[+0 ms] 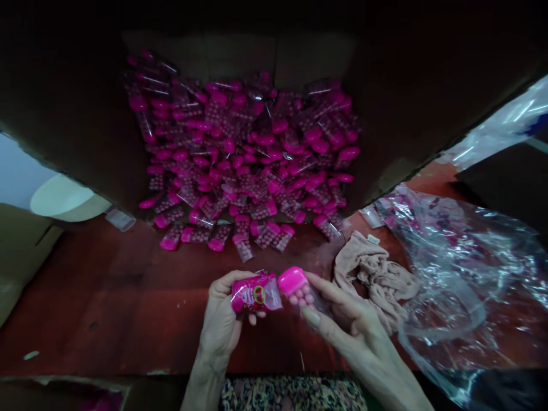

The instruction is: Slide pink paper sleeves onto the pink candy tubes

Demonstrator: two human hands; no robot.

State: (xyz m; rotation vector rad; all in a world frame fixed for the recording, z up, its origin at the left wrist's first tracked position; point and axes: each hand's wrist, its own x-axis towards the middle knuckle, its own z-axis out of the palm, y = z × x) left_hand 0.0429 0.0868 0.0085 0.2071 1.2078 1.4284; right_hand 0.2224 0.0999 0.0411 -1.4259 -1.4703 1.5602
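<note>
My left hand [220, 317] is closed on a small clear container in a printed pink wrapper [252, 294], its fingers wrapped behind. Close beside it, my right hand [346, 314] pinches a clear container with a pink cap [293, 279], pink balls showing through its wall. The cap points toward the wrapped one, with a narrow gap between the two. Beyond both hands lies a large heap of similar pink-capped containers [244, 171], spilling from an open cardboard box [240, 57] onto the red tabletop [128, 291].
A crumpled beige cloth [363, 265] lies right of my right hand. Clear plastic bags [466, 285] with pink contents or print spread across the right side. At the left stand a white bowl [64, 197], a small clear cup [120, 218] and a cardboard box [21, 251].
</note>
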